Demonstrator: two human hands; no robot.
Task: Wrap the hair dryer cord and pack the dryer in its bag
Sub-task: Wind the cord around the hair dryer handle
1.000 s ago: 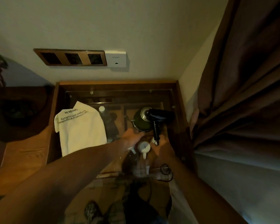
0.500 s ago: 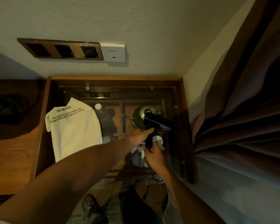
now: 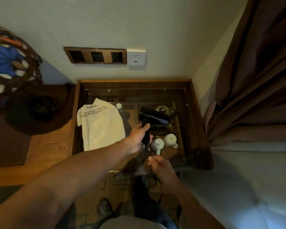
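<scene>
the left hand (image 3: 137,139) gripped the hair dryer (image 3: 153,117) by its rigid handle above the counter (image 3: 200,129); the right hand (image 3: 160,166) pinched the limp cord (image 3: 160,192), likely light and easily wound.

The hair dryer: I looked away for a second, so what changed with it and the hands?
The left hand took over the hair dryer by its handle. The right hand let go of it and drew back toward the body, now pinching the cord. The white bag and mugs stayed put.
</scene>
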